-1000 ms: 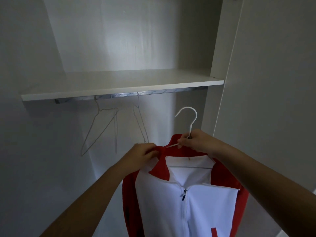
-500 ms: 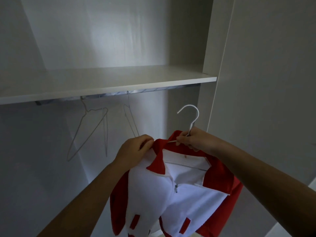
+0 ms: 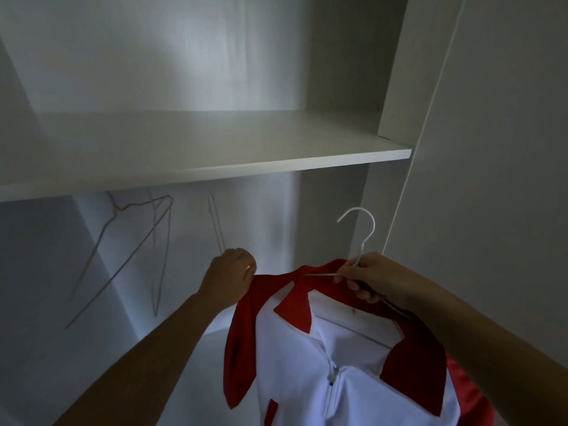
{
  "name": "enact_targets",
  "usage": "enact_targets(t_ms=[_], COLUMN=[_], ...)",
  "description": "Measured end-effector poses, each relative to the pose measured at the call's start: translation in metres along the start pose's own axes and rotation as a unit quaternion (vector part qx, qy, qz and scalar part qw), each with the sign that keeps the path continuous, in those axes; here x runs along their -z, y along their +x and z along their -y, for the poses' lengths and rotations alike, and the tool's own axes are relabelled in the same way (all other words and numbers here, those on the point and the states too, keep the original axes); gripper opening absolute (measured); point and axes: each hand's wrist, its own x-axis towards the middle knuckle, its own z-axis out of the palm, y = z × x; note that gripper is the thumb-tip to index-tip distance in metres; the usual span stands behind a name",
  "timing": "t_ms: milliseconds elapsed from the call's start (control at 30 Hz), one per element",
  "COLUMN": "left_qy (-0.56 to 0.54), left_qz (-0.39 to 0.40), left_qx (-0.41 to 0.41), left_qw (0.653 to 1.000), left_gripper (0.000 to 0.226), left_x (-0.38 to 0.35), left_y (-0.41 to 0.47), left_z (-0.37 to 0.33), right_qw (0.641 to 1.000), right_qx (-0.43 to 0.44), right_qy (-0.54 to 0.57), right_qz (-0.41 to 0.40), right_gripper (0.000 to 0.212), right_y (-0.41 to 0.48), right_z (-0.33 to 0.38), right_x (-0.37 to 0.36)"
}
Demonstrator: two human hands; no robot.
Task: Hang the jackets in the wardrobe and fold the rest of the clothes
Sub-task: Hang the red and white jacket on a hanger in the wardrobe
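A red and white zip jacket (image 3: 310, 364) hangs on a white wire hanger (image 3: 361, 238) in front of the open wardrobe. My right hand (image 3: 365, 276) grips the hanger at its neck, with the hook sticking up free below the shelf. My left hand (image 3: 230, 276) pinches the jacket's red left shoulder and holds it out to the left. The jacket's lower part runs out of view at the bottom.
A white shelf (image 3: 215, 167) crosses the wardrobe above the hands; the rail beneath it is hidden by the shelf edge. Two bare wire hangers (image 3: 129, 256) (image 3: 215, 222) hang under it at the left. The wardrobe's side panel (image 3: 491, 179) stands close at the right.
The view has moved closer and lower, so the shelf edge now hides the rail. My left hand has pulled the jacket's shoulder further left, away from the hanger's neck.
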Motion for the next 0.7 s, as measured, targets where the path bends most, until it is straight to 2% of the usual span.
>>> enact_targets(t_ms=[133, 200, 400, 533, 700], left_qy=[0.180, 0.244, 0.350, 0.397, 0.392], left_qz=[0.064, 0.069, -0.041, -0.119, -0.166], left_qx=[0.019, 0.009, 0.002, 0.041, 0.050], left_qw=[0.981, 0.967, 0.936, 0.909, 0.903], left_gripper=[0.039, 0.043, 0.064, 0.078, 0.071], left_x=[-0.029, -0.041, -0.037, -0.018, -0.018], left_y=[0.039, 0.057, 0.130, 0.180, 0.208], left_z=[0.034, 0.044, 0.068, 0.082, 0.089], right_qw=[1.000, 0.999, 0.996, 0.991, 0.986], right_qx=[-0.002, -0.010, -0.016, -0.031, -0.018], right_qy=[0.009, 0.021, -0.041, -0.047, -0.066], right_qz=[-0.030, -0.033, -0.076, -0.121, -0.152], right_gripper=[0.029, 0.030, 0.037, 0.040, 0.043], right_y=[0.051, 0.083, 0.182, 0.236, 0.284], right_z=[-0.015, -0.020, -0.016, -0.005, 0.015], right_x=[0.003, 0.002, 0.001, 0.000, -0.006])
